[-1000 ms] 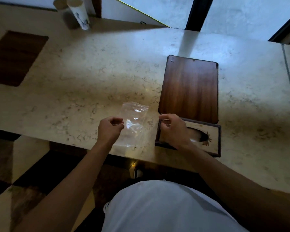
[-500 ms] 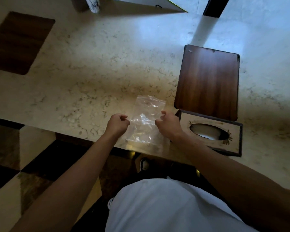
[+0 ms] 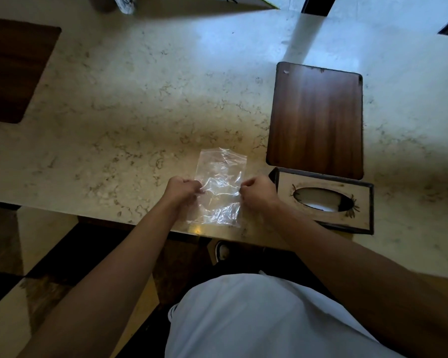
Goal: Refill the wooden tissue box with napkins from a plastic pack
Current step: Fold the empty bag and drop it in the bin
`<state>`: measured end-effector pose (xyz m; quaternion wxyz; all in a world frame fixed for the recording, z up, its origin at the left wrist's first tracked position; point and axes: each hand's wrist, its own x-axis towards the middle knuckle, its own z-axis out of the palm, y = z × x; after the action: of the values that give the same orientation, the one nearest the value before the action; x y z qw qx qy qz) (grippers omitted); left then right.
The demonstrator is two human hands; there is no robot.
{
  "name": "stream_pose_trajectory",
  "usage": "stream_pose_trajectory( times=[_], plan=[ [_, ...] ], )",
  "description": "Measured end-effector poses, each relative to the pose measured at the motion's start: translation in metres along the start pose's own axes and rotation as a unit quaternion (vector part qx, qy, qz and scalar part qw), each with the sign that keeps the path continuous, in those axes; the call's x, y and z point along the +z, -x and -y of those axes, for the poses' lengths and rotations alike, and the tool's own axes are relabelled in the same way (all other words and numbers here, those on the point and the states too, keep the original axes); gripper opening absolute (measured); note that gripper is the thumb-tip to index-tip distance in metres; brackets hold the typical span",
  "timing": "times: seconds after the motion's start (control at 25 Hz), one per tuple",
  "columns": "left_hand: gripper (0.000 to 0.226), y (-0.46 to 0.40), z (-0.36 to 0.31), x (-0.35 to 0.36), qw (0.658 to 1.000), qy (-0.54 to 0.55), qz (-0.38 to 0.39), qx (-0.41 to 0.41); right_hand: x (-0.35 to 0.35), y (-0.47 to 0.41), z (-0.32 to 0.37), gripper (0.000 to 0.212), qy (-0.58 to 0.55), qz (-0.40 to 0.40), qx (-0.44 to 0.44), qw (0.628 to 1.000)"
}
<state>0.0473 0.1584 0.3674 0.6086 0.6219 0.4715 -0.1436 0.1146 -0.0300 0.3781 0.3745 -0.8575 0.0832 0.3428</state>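
Head view | marble counter (image 3: 166, 99) | wooden tissue box (image 3: 323, 200) near edge | checkered floor (image 3: 23, 254)

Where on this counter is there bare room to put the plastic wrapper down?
The widest bare marble lies between the dark inlay and the wooden board. More sits right of the board. It is crowded where both hands hold the plastic bag, beside the tissue box.

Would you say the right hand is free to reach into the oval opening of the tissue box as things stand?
Probably not at once. The right hand lies right beside the tissue box with nothing between them, and the oval opening is uncovered, but that hand is pinching one edge of the plastic pack and would need to let go first.
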Motion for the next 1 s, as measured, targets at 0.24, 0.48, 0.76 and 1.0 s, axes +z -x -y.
stream_pose_trajectory(
  times=[0.24, 0.48, 0.76, 1.0],
  plan=[
    [0.003, 0.011, -0.007, -0.008, 0.997, 0.067, 0.032, 0.015, -0.007, 0.003, 0.003, 0.018, -0.118, 0.019, -0.001, 0.993],
    [0.018, 0.027, -0.015, 0.002, 0.989, 0.125, 0.065, 0.043, -0.019, 0.018, 0.000, 0.010, -0.211, 0.020, -0.010, 0.977],
    [0.015, 0.046, -0.023, 0.023, 0.983, 0.143, 0.090, 0.071, -0.055, 0.038, -0.013, 0.008, -0.277, -0.016, -0.027, 0.960],
    [0.010, 0.065, -0.021, 0.051, 0.981, 0.097, 0.099, 0.134, -0.096, 0.047, -0.043, 0.011, -0.338, -0.025, -0.040, 0.940]
  ],
)
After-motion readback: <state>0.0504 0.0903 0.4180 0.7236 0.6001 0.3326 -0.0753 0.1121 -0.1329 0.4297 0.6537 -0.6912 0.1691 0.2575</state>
